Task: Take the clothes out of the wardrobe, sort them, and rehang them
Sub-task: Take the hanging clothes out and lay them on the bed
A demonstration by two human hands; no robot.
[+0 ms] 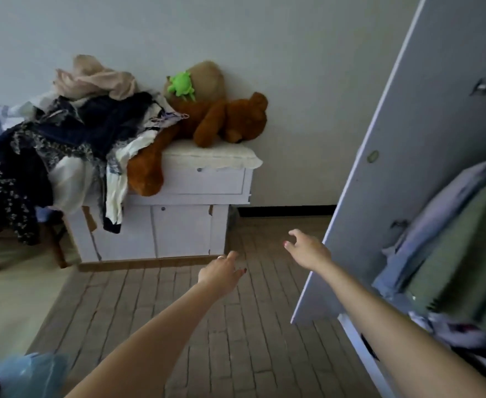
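- Tiled floor (236,326) lies bare between the white cabinet (178,225) and the open wardrobe door (408,153).
- The clothes pile (72,133) sits heaped on the cabinet's left end, spilling over its edge, beside a brown teddy bear (224,122).
- Folded garments (451,239) fill the wardrobe at right.
- Left hand (221,274) and right hand (307,248) reach forward over the floor, fingers loosely curled, holding nothing.
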